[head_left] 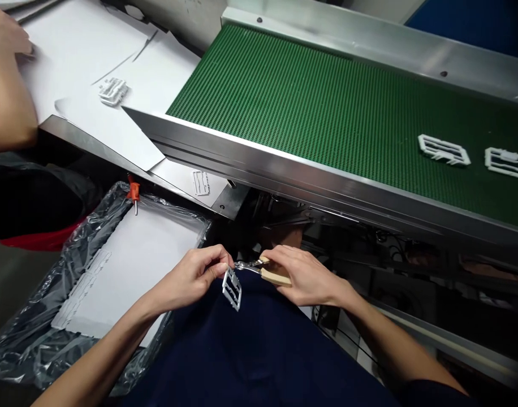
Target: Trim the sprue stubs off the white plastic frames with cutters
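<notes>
Between the thumb and fingers of my left hand (199, 272) I pinch a small white plastic frame (232, 289) with crossbars, which hangs tilted in front of my dark blue clothing. My right hand (307, 277) is closed around the cream-coloured handles of a pair of cutting pliers (276, 276). The metal jaws meet the upper edge of the frame, right beside my left fingertips. Whether the blades touch or grip the plastic is too small to tell.
A green conveyor belt (318, 102) with metal sides carries white frames (444, 150) at right. Paper sheets (85, 45) bear stacked frames (112, 91); another frame (200, 183) lies nearer. A plastic-lined box (149, 243) holds rows of white parts and an orange-handled tool (134, 191). Another person's arm (8, 85) reaches in at left.
</notes>
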Motion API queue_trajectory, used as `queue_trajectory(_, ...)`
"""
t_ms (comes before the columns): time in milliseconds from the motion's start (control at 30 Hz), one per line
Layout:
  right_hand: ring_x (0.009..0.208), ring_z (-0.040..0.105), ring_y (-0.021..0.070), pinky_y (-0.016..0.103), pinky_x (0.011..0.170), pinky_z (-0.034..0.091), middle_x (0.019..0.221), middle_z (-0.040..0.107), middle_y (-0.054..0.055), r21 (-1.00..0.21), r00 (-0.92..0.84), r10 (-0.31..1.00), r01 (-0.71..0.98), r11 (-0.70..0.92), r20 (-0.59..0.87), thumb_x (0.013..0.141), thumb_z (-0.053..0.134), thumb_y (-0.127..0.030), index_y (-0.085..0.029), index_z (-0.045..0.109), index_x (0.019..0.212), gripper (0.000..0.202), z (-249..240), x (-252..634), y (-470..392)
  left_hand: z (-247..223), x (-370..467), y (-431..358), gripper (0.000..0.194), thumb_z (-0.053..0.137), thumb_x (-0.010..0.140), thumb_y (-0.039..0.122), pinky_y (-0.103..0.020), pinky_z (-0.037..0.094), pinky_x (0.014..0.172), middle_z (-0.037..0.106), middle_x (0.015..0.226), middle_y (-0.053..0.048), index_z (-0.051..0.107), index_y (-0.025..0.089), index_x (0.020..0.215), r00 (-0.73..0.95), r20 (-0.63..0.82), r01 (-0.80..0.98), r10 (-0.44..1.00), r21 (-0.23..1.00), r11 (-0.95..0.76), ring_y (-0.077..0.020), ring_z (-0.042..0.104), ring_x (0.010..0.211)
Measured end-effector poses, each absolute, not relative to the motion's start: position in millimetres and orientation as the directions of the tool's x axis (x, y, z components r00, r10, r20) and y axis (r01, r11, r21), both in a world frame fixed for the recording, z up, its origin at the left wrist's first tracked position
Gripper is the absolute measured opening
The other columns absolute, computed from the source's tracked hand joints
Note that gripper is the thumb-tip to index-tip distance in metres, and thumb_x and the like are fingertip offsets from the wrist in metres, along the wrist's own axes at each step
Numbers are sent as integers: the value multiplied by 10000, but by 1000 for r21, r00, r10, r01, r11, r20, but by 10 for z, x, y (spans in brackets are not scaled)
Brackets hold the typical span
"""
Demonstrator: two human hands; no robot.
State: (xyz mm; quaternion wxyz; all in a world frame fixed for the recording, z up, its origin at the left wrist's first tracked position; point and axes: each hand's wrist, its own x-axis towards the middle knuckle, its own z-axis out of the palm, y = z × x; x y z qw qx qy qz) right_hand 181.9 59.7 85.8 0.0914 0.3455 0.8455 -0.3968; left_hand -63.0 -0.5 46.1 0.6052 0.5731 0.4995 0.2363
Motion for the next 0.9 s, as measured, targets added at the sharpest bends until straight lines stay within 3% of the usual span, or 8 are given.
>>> queue_trajectory(100,817,514,192,311,717,378,908,558,39,-494,-742,463,669,555,-485,688,550,-199,-212,502,1120,435,1022,1800,673,484,-611,62,186,429,901,293,-275,405,641,613,814,-34,499,184,767,437,-337,281,834,932,229,-172,536,718)
queue_trajectory(333,746,505,183,306,660,353,859,545,43,-372,-743,419,640,672,-522,690,548,-207,-193,528,1067,378,1194,1742,742,528,-562,147,160,437,892,271,-276,412,649,625,820,-31,516,185,782,477,-342,272,810,933,234,-177,549,730)
queue_trajectory(733,701,539,197,305,607,338,803,562,64,-278,-727,381,608,744,-571,691,552,-194,-176,558,907,217,1398,1638,856,603,-508,261,173,430,889,265,-248,349,563,547,705,6,484,187,745,536,-362,343,763,919,195,-142,460,630)
queue_trajectory(900,563,509,165,273,506,252,691,564,57,-246,-717,358,590,769,-599,657,593,-168,-172,594,815,158,1466,1556,911,597,-466,272,180,450,879,235,-230,323,529,489,649,30,459,183,706,557,-347,319,754,928,191,-122,402,585)
